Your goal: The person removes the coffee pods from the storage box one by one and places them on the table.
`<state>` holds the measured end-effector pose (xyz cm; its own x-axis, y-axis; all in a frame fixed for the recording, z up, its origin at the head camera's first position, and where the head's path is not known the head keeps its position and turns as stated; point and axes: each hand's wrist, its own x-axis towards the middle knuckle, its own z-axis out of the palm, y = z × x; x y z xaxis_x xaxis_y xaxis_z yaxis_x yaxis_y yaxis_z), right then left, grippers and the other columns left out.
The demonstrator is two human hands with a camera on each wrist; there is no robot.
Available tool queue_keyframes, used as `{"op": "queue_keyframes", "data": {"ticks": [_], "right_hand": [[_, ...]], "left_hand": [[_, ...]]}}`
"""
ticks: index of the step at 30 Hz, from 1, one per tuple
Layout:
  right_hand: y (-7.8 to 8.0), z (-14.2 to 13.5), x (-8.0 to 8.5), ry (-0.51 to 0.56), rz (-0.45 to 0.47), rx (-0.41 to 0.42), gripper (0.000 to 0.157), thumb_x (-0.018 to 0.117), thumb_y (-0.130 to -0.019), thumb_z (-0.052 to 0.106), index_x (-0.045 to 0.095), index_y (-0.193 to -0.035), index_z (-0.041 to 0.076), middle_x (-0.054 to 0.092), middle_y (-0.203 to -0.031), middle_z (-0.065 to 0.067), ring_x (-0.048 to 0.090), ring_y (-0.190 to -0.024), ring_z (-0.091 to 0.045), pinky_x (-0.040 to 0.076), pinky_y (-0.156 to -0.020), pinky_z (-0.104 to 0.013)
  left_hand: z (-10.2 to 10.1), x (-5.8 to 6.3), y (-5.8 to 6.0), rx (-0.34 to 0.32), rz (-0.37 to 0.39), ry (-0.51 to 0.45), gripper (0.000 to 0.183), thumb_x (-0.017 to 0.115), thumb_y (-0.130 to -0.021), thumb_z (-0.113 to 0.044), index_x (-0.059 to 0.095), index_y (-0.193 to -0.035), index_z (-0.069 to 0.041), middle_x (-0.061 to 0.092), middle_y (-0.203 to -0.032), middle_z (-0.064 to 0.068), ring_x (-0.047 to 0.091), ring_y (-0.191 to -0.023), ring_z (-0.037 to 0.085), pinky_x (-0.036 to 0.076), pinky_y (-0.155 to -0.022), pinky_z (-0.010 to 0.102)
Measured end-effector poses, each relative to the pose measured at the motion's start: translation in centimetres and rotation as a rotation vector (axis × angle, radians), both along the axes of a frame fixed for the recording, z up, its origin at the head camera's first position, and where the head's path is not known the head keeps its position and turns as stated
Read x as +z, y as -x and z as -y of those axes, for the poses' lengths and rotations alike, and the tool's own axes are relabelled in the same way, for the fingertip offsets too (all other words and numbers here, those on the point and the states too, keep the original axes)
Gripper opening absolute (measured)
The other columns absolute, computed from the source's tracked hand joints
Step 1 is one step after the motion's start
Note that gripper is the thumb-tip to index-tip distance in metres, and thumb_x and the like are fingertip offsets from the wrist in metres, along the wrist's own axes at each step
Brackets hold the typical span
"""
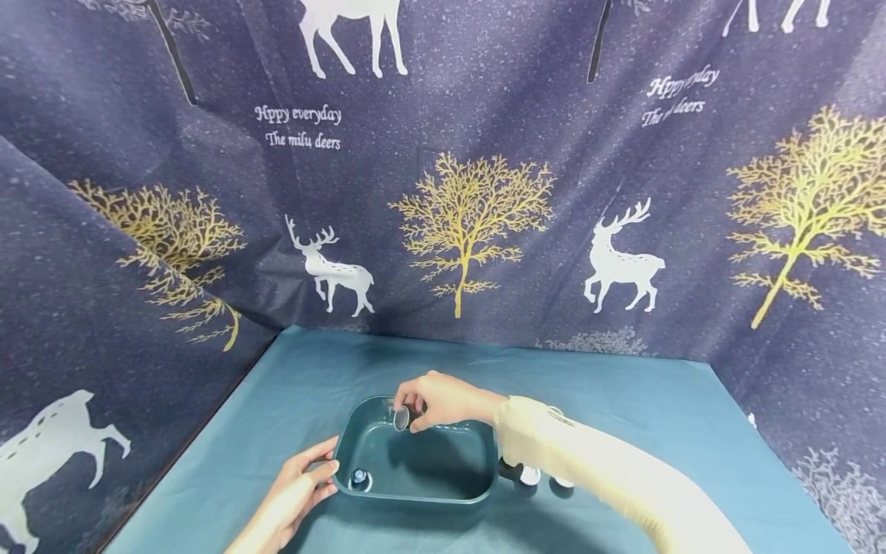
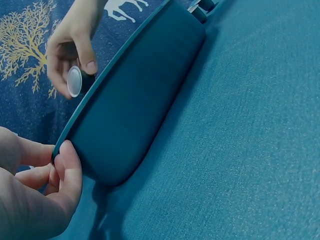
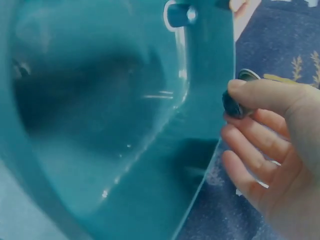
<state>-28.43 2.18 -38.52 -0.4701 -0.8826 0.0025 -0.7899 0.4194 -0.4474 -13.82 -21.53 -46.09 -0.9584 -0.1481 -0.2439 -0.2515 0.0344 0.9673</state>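
Observation:
A teal plastic basin [image 1: 415, 498] sits on the table, its outer wall [image 2: 135, 105] filling the middle of the left wrist view. My left hand [image 1: 294, 492] pinches the basin's left rim between thumb and fingers. Over the far rim, my right hand [image 1: 443, 400] holds a dark coffee capsule [image 1: 401, 418] between thumb and fingertips. The capsule's pale round lid [image 2: 74, 81] faces left in the left wrist view. Another capsule [image 1: 360, 478] with a silvery rim lies inside the basin, in the near left corner.
To the right of the basin, more capsules [image 1: 529, 475] lie on the teal tablecloth [image 1: 609, 415], partly hidden by the right sleeve [image 1: 595, 462]. A dark blue curtain [image 1: 484, 115] printed with deer and trees hangs behind and to the left.

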Motion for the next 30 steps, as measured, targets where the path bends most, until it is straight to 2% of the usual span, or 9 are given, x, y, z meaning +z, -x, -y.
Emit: {"op": "queue_keyframes", "data": {"ticks": [10,16,20,23,30], "right_hand": [[-0.6,-3.3,-1.0,0.258,0.133,-0.098,0.036,0.081,-0.079,0.013,0.067,-0.111,0.020,0.073,-0.097,0.003,0.064,-0.085,-0.004,0.054,-0.074,-0.019],[-1.6,-5.1,-1.4,0.385,0.196,-0.161,0.036,0.081,-0.081,0.015,0.068,-0.114,0.021,0.071,-0.101,0.000,0.064,-0.093,-0.015,0.057,-0.078,-0.026],[-2.3,-6.0,-2.1,0.432,0.168,-0.202,0.037,0.081,-0.081,0.016,0.068,-0.115,0.021,0.069,-0.101,-0.001,0.064,-0.094,-0.024,0.057,-0.077,-0.029],[-2.8,-6.7,-2.4,0.460,0.134,-0.223,0.038,0.081,-0.081,0.016,0.068,-0.116,0.019,0.069,-0.100,-0.001,0.063,-0.092,-0.027,0.055,-0.072,-0.027],[-4.5,-8.4,-2.7,0.494,0.057,-0.307,0.038,0.082,-0.079,0.017,0.068,-0.114,0.022,0.070,-0.102,0.005,0.063,-0.090,-0.018,0.049,-0.066,-0.026]], "left_hand": [[-0.1,0.0,0.0,0.003,0.007,0.011,0.054,0.056,-0.094,-0.005,0.044,-0.145,0.004,0.047,-0.116,0.006,0.052,-0.077,0.007,0.054,-0.066,0.020],[0.0,0.0,0.0,0.005,0.004,0.011,0.053,0.056,-0.095,-0.005,0.043,-0.146,0.005,0.046,-0.118,0.008,0.052,-0.077,0.008,0.054,-0.066,0.021],[0.0,-0.1,0.0,0.009,0.002,0.005,0.054,0.056,-0.095,-0.004,0.043,-0.146,0.004,0.047,-0.117,0.006,0.051,-0.077,0.007,0.054,-0.066,0.020],[0.0,-0.2,0.0,0.009,-0.002,0.002,0.054,0.056,-0.094,-0.004,0.042,-0.146,0.004,0.046,-0.117,0.005,0.051,-0.077,0.006,0.053,-0.066,0.020],[0.1,-0.2,0.1,-0.003,0.006,-0.004,0.054,0.056,-0.095,-0.005,0.042,-0.147,0.004,0.047,-0.118,0.006,0.052,-0.077,0.007,0.054,-0.067,0.021]]}}
